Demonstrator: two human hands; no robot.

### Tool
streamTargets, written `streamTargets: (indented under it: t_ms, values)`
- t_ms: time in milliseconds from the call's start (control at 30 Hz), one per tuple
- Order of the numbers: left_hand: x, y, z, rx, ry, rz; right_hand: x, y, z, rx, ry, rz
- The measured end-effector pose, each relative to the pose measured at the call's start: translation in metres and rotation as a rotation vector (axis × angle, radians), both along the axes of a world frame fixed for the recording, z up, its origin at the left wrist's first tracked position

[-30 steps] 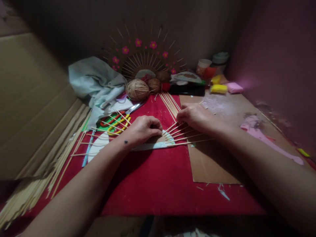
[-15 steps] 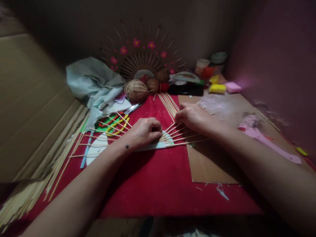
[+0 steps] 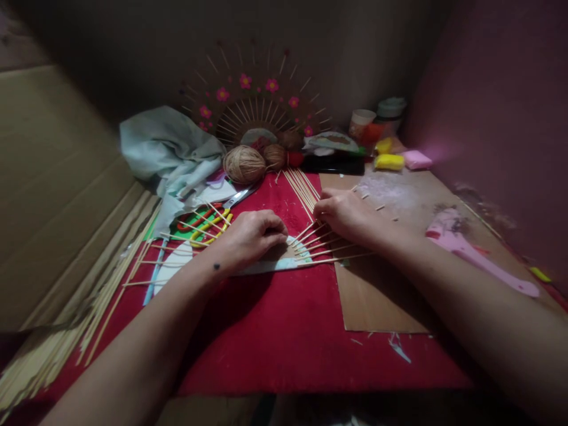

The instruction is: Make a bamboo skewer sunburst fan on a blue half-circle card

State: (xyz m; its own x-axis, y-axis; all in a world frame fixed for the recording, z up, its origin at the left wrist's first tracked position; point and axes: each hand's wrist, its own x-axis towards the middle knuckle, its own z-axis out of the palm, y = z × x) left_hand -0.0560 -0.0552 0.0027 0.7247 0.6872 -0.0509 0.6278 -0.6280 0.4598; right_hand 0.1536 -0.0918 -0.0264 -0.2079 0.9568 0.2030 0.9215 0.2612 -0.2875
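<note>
A pale half-round base [image 3: 278, 264] lies on the red cloth with thin wooden sticks [image 3: 320, 243] fanning out from both sides of it. My left hand [image 3: 257, 236] rests over its middle, fingers curled and pressed together. Whatever lies under those fingertips is hidden. My right hand [image 3: 341, 214] is closed, thumb and fingers pinching the outer end of a wooden stick [image 3: 303, 232] that slants up from the base. Just beyond, a row of loose sticks [image 3: 302, 186] lies side by side on the cloth.
Scissors [image 3: 213, 222] with yellow and red handles lie left. Twine balls [image 3: 245, 164], a dark flat object [image 3: 332, 164] and a flowered fan [image 3: 245, 81] stand behind. Cardboard [image 3: 377, 302] and a pink tool [image 3: 483, 260] are on the right; more long sticks [image 3: 100, 307] line the left edge.
My left hand has shifted slightly left over the base. My right hand stays almost in place at the same stick. The view has tilted very slightly.
</note>
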Motion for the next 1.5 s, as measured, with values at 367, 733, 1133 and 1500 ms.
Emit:
streamTargets:
  t_ms: [367,733,1133,1500]
  values:
    - [0.002,-0.004,-0.003,0.025,-0.017,-0.071,-0.009,-0.012,0.004,0.087,0.01,0.138]
    - [0.005,-0.004,-0.009,0.161,0.065,-0.126,-0.026,-0.022,0.0,0.025,-0.021,0.284]
    - [0.003,-0.001,-0.017,0.244,0.101,-0.146,-0.028,-0.02,-0.001,0.048,-0.073,0.295]
    - [0.001,-0.003,-0.018,0.238,0.051,-0.2,-0.03,-0.023,0.002,0.035,-0.072,0.288]
